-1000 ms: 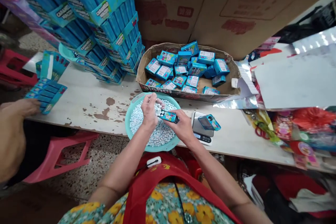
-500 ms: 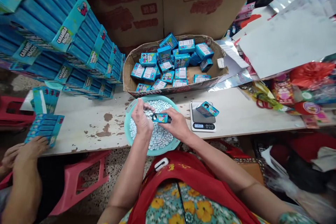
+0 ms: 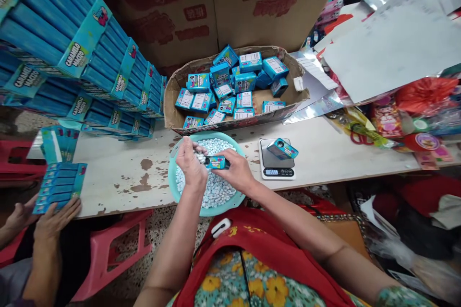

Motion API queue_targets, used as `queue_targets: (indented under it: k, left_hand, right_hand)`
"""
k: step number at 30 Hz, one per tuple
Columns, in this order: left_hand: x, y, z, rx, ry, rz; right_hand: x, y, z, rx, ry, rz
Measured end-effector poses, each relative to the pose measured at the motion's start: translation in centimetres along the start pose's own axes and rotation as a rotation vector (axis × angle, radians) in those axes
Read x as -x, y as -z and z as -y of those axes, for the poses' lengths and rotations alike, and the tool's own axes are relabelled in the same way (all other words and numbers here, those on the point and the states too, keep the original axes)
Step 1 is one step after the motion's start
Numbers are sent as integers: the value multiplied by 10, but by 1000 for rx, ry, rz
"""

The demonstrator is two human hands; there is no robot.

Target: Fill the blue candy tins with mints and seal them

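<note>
Over a turquoise plastic basin (image 3: 172, 187) filled with small pale candies (image 3: 216, 192), both my hands work close together. My right hand (image 3: 236, 171) grips a small blue candy box (image 3: 216, 162) lying sideways, its round-holed end facing left. Cupped around some candies, my left hand (image 3: 192, 165) meets that end of the box; a few candies show between its fingers and the box. To the right, a digital scale (image 3: 279, 172) carries another blue box (image 3: 284, 148), tilted on its plate.
Behind the basin, a cut-down cardboard tray (image 3: 173, 110) holds several blue boxes. Stacked blue display packs (image 3: 93, 57) rise at left. A co-worker's hands (image 3: 54, 218) touch a blue pack (image 3: 61, 184). Plastic sheets and bags (image 3: 396, 115) crowd the right side.
My hands and the box stay together over the basin, with the view shifted slightly. The co-worker's nearer hand has moved from on top of the blue pack to its front edge, fingers spread.
</note>
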State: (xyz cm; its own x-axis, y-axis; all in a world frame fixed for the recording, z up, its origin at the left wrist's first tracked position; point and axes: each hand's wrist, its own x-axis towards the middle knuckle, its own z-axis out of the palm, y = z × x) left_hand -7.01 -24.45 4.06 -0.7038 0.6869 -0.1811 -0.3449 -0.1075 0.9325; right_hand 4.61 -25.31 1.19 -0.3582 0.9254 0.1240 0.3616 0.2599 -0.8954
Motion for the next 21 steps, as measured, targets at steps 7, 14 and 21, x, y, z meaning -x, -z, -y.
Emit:
queue_targets:
  k: [7, 14, 21]
  left_hand:
    - [4, 0, -6, -12, -67, -6]
    - [-12, 8, 14, 18, 118, -24]
    - [-36, 37, 26, 3, 556, 44]
  right_hand:
    - [2, 5, 6, -41, 51, 2]
    - [3, -6, -17, -55, -30, 15]
    - [38, 37, -20, -264, -62, -84]
